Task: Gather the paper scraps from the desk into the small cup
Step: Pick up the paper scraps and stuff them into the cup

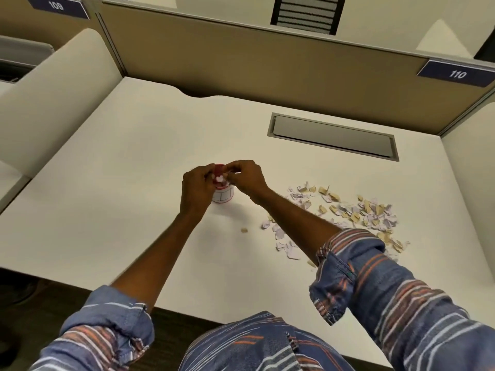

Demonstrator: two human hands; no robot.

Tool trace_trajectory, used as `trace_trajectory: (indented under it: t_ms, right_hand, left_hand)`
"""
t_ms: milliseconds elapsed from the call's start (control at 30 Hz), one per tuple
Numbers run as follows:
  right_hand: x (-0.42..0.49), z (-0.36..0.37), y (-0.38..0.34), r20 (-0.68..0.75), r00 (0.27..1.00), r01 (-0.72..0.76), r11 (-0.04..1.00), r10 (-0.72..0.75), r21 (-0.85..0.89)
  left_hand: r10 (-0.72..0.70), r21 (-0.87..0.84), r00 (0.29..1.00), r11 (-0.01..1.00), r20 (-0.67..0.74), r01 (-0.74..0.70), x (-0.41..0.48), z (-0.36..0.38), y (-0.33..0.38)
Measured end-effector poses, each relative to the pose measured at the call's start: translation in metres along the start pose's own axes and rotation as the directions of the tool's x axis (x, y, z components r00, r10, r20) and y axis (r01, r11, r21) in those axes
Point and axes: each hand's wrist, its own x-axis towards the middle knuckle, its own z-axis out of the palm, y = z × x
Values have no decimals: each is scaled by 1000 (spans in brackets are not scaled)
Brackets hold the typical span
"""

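A small cup (224, 195), white with red markings and a red inside, stands on the desk (120, 183) near the middle. My left hand (197, 187) grips its left side. My right hand (245, 176) hovers over the rim with fingers curled, pinching what looks like scraps above the opening. White scraps (219, 179) show inside the cup. A scattered pile of white and tan paper scraps (356, 212) lies on the desk to the right. One lone tan scrap (244, 230) lies in front of the cup.
A grey cable flap (332, 136) is set into the desk behind the pile. Tan partition walls (241, 62) close the back and sides. The desk's front edge runs just above my lap.
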Motion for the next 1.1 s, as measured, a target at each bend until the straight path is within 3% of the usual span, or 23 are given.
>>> trace_trajectory:
  t_ms: [100, 300, 467, 567, 667, 767, 900, 967, 1100]
  right_hand:
    - [8, 6, -4, 14, 1000, 22, 992, -20, -128]
    - [10, 5, -8, -28, 999, 29, 996, -31, -83]
    - [1, -12, 2, -150, 971, 169, 978, -186, -121]
    - [-21, -34, 32, -102, 958, 211, 903, -267, -374]
    - [-56, -63, 85, 35, 967, 220, 752, -254, -621]
    - [-97, -94, 139, 123, 967, 237, 606, -225, -759]
    - [-139, -123, 190, 122, 970, 207, 450, -212, -868]
    - [-154, -130, 203, 95, 981, 158, 417, -167, -895]
    - [-174, -131, 216, 59, 973, 165, 491, -223, -855]
  left_hand:
    - [-25, 43, 999, 999, -33, 27, 1, 1, -4]
    - [-28, 48, 999, 998, -37, 30, 5, 2, -14]
    - [37, -14, 997, 999, -65, -38, -4, 2, -11]
    - [124, -42, 992, 991, -21, -125, -27, 8, -11]
    - [157, -64, 978, 987, 135, -149, -67, 26, -19]
    - [103, 81, 957, 988, 273, -129, -105, 48, -34]
    - [16, 208, 929, 973, 371, -99, -134, 69, -45]
    - [15, 215, 921, 971, 389, -107, -140, 78, -44]
    - [63, 192, 903, 969, 425, -159, -144, 97, -31]
